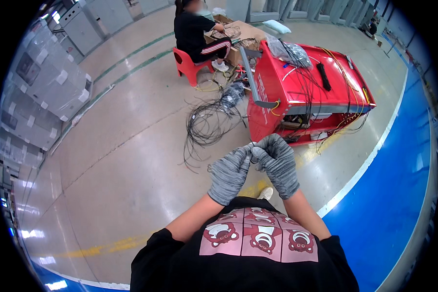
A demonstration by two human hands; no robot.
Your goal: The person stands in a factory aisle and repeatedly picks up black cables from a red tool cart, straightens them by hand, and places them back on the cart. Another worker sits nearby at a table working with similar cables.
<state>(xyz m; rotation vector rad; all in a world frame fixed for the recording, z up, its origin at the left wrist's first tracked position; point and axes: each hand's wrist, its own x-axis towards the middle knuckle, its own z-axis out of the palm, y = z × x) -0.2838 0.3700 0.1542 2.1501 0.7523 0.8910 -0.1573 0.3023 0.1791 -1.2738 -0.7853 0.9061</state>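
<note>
Both my hands wear grey knitted gloves and meet in front of my chest, fingertips close together. My left hand (229, 176) is closed in a pinch, and my right hand (279, 166) is closed beside it. Between the fingertips shows a bit of thin black wire (252, 144), mostly hidden by the gloves. Just beyond my hands stands a red tool cart (265, 104) with a grey handle. Black wires (304, 87) and a clear plastic bag (288, 52) lie across its top. A loose tangle of black wires (207, 124) spreads on the floor to the left of the cart.
Beyond the cart a person in black (194, 31) sits on a red plastic chair (189, 67), working with wires at a cardboard-covered surface (248, 31). Wrapped grey cabinets (48, 78) line the left. Blue flooring (374, 209) with a white edge lies to the right.
</note>
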